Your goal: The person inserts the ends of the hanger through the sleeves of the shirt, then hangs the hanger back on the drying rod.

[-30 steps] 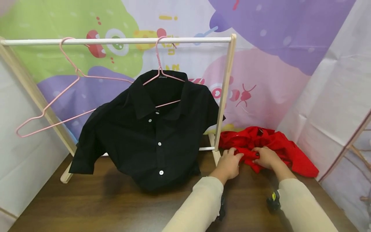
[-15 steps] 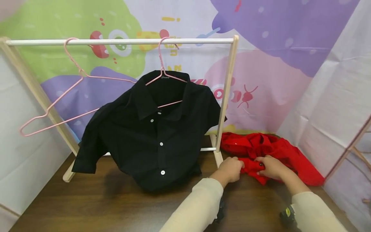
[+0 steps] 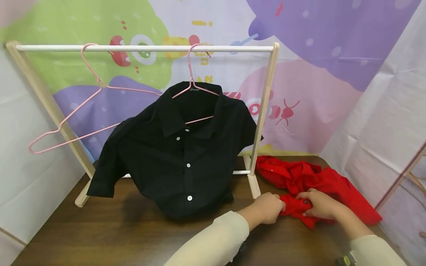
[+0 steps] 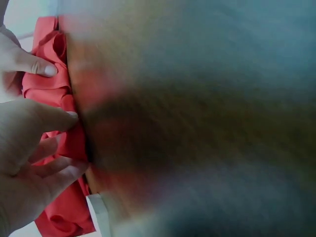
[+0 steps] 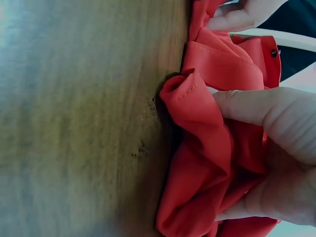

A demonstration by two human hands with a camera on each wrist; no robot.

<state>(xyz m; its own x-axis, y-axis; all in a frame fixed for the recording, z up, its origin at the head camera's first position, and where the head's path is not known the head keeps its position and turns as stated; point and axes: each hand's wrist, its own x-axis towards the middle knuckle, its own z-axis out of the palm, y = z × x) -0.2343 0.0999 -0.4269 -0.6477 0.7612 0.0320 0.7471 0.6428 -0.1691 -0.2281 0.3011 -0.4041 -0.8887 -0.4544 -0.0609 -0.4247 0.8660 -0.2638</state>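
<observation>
A crumpled red shirt (image 3: 339,184) with a dark button lies on the table, right of the rack. My left hand (image 3: 269,208) pinches its near left edge, and the left wrist view shows thumb and fingers on the red cloth (image 4: 69,210). A short way to the right, my right hand (image 3: 321,205) grips the same shirt, thumb near the button. In the right wrist view, folds of red fabric (image 5: 197,163) bunch between the right thumb and fingers. Some right fingertips are hidden in the cloth.
A wooden rack with a white bar (image 3: 133,48) stands left of my hands. A black short-sleeved shirt (image 3: 206,162) hangs there on a pink hanger (image 3: 190,66). Beside it hangs a bare pink hanger (image 3: 80,107). The rack's right foot (image 3: 254,186) is close to my left hand.
Both hands have drawn the red shirt nearer to me and slightly right across the table. My left fingers have closed more firmly on its edge. The view has shifted slightly.
</observation>
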